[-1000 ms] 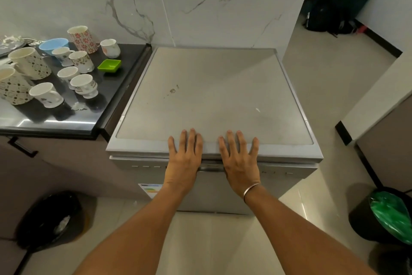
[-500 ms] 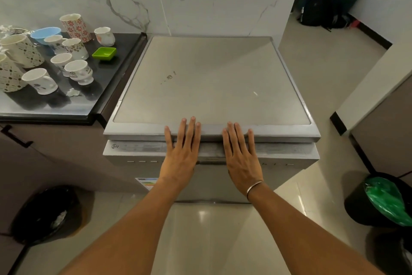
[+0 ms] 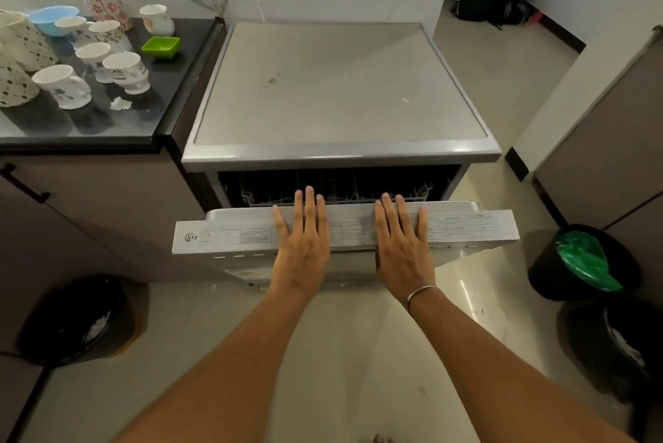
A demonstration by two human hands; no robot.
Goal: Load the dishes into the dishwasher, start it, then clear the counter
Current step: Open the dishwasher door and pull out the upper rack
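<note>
The grey dishwasher (image 3: 337, 91) stands against the marble wall with its door (image 3: 222, 234) tilted partly open toward me. Dark wire racks (image 3: 358, 188) show in the gap. My left hand (image 3: 303, 245) and my right hand (image 3: 403, 249) lie flat on the door's top edge, fingers straight, fingertips reaching over its inner rim. On the black counter (image 3: 172, 91) at the left stand several white and patterned mugs (image 3: 125, 71), a tall floral cup (image 3: 104, 3), a blue bowl (image 3: 53, 19) and a small green dish (image 3: 160, 46).
A black bin (image 3: 71, 320) sits on the floor at the lower left. Two more black bins are at the right, one with a green liner (image 3: 584, 263). A cabinet wall (image 3: 602, 119) stands to the right. Pale tiled floor lies under my arms.
The dishwasher door has swung from closed to partly open, and both hands have moved toward me with its top edge. The racks inside now show.
</note>
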